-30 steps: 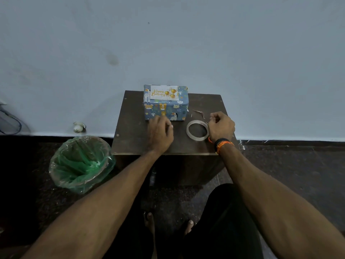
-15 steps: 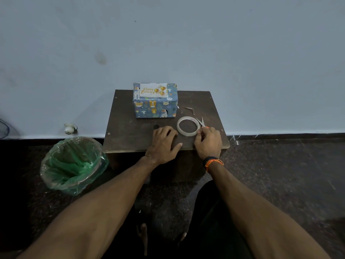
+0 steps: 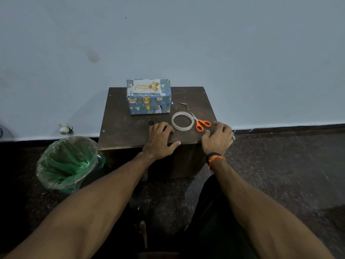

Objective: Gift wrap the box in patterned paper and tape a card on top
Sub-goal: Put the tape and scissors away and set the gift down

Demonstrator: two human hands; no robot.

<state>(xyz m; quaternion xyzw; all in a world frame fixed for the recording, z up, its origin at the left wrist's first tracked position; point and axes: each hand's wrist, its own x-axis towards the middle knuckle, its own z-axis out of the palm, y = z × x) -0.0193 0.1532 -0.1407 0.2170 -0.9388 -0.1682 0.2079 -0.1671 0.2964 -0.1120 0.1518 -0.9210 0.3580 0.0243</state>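
Dark wooden table [image 3: 130, 131] holds wrapped box [image 3: 148, 97] with card [image 3: 147, 86] at 12 o'clock, left hand [image 3: 160, 140] and right hand [image 3: 218, 138] flat, empty, near tape roll [image 3: 182, 121] and scissors [image 3: 200, 122]; press card edges to finish.

Glossy paper box [image 3: 148, 103] — matt wooden table [image 3: 127, 133].

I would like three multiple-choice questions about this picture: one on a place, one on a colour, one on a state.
1. Where does the tape roll lie?
A. on the box
B. on the table, left of the scissors
C. in the bin

2. What colour are the handles of the scissors?
A. orange
B. green
C. black

3. What does the left hand do?
A. holds the card
B. grips the tape
C. rests on the table, holding nothing

Answers: 1 B, it lies flat beside the scissors. 2 A, both loops are orange. 3 C, nothing is under its fingers.
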